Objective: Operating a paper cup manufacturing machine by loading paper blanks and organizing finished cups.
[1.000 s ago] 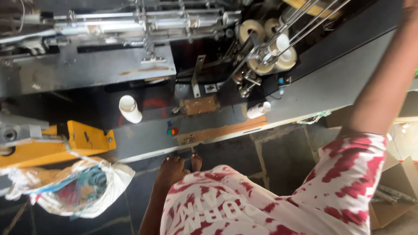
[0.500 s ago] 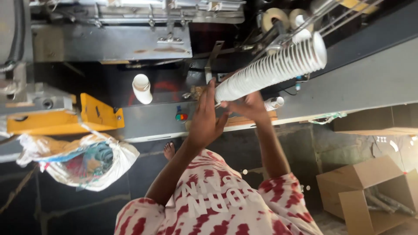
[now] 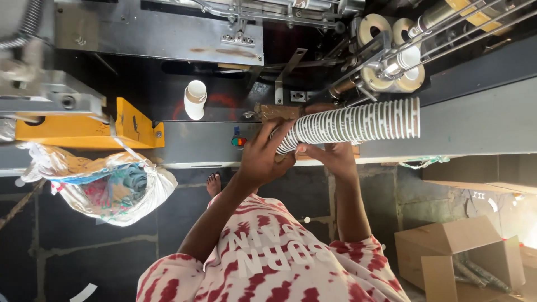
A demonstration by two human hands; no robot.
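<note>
Just right of the frame's centre, a long nested stack of white paper cups lies on its side. Both hands are clamped on its near end: the left hand wraps over it, the right hand supports it from below. Judging by this, the stack is already gathered and lifted off the grey machine ledge, but not yet set down anywhere. A single cup stands apart at upper left, and an open cardboard box sits at lower right.

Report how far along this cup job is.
Done: many paper cups are nested into one long cup stack. In hand: left hand and right hand grip its end, holding it sideways over the machine. Left: a single cup lies apart on it.
</note>
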